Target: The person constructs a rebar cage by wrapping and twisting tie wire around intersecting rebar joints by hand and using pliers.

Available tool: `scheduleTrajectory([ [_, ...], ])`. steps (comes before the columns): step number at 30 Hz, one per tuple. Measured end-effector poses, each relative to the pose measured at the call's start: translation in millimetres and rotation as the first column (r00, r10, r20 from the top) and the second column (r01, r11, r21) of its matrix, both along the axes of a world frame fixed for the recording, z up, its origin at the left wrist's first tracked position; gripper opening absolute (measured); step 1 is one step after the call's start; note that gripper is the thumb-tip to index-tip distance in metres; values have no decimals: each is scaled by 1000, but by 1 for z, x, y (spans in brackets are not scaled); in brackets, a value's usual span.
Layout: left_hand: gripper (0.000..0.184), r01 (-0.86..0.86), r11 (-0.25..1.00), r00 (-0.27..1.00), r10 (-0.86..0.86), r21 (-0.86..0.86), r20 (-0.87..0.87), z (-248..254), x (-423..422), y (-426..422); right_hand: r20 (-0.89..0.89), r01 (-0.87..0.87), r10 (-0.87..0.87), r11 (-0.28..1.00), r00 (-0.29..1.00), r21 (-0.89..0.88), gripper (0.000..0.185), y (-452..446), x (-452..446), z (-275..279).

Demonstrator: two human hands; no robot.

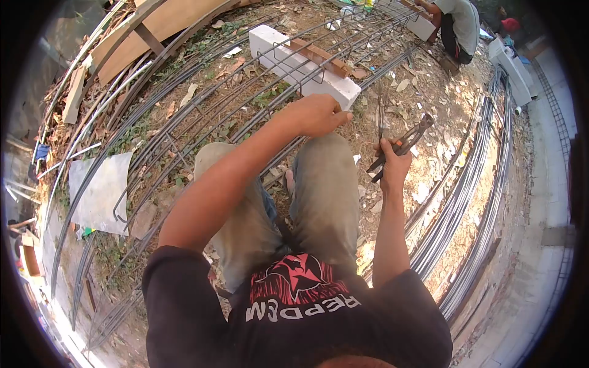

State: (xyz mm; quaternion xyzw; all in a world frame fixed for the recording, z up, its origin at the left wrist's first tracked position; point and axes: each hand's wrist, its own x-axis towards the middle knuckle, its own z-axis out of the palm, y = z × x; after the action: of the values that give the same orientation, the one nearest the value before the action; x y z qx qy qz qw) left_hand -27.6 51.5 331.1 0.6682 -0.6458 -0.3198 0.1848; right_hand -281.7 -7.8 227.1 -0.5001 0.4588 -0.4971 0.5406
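Observation:
Above my knees, my left hand (319, 115) is closed at the near side of a white block (300, 67), close to the steel bars; what its fingers hold, if anything, is too small to make out. My right hand (394, 161) is wrapped round a pair of pliers (405, 144), whose jaws point up and to the right. Thin wires (381, 110) stand up from the same hand. A rebar frame (343, 37) with square stirrups lies across the white block, beside a brown wooden piece (319, 56).
Another person (457, 24) crouches at the top right by a second white block (420, 26). Long bar bundles (457, 214) lie to the right. On the left are more rods, a pale sheet (101, 190) and wooden boards (123, 55).

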Motion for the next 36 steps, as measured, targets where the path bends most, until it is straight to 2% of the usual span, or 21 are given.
scheduleTrajectory([
  [3, 43, -100, 987, 977, 74, -124, -200, -12, -50, -33, 208, 0, 14, 998, 978, -64, 21, 11, 22, 29],
  [5, 40, -228, 948, 933, 147, -221, -328, -19, -80, -31, 168, -10, 29, 993, 985, -115, 22, 16, 21, 30],
  [7, 34, -294, 923, 906, 186, -250, -380, -20, -83, -24, 95, -1, 13, 992, 995, -123, 24, 26, 22, 39],
  [8, 30, -327, 908, 891, 204, -260, -405, -22, -85, -20, 114, 4, 9, 993, 993, -114, 24, 29, 21, 37],
  [9, 26, -344, 918, 827, 195, -199, -527, -23, -82, -23, 133, 12, 2, 994, 991, -107, 24, 31, 18, 36],
  [13, 29, -393, 917, 664, 237, -62, -709, -25, -75, -27, 136, 13, 0, 996, 991, -93, 23, 36, 16, 34],
  [16, 29, -425, 905, 571, 273, 5, -774, -25, -74, -29, 135, 5, 11, 993, 991, -114, 23, 39, 15, 33],
  [22, 30, -475, 879, 478, 284, 27, -831, -9, -79, -23, 134, -6, 21, 994, 991, -108, 20, 45, 7, 33],
  [23, 29, -482, 875, 445, 281, 38, -850, -12, -78, -25, 85, -17, 26, 994, 996, -109, 21, 45, 5, 33],
  [24, 29, -484, 874, 411, 275, 48, -869, -16, -78, -27, 137, 1, 14, 994, 990, -107, 21, 46, 6, 32],
  [26, 25, -434, 900, 436, 249, 40, -865, -19, -74, -27, 23, -21, 23, 998, 999, -61, 22, 45, 2, 32],
  [27, 23, -425, 905, 475, 247, 26, -845, -22, -73, -28, 103, 2, 11, 993, 995, -119, 18, 47, 4, 33],
  [29, 22, -401, 916, 530, 231, 0, -816, -26, -73, -31, 5, 4, -3, 998, 1000, -69, 19, 48, -1, 32],
  [32, 24, -358, 934, 589, 225, 0, -776, -17, -79, -30, 27, -15, 18, 993, 999, -120, 21, 50, -9, 21],
  [36, 26, -312, 947, 731, 186, -80, -657, -23, -74, -31, -98, 8, -20, 992, 995, -128, 23, 60, -13, 31],
])
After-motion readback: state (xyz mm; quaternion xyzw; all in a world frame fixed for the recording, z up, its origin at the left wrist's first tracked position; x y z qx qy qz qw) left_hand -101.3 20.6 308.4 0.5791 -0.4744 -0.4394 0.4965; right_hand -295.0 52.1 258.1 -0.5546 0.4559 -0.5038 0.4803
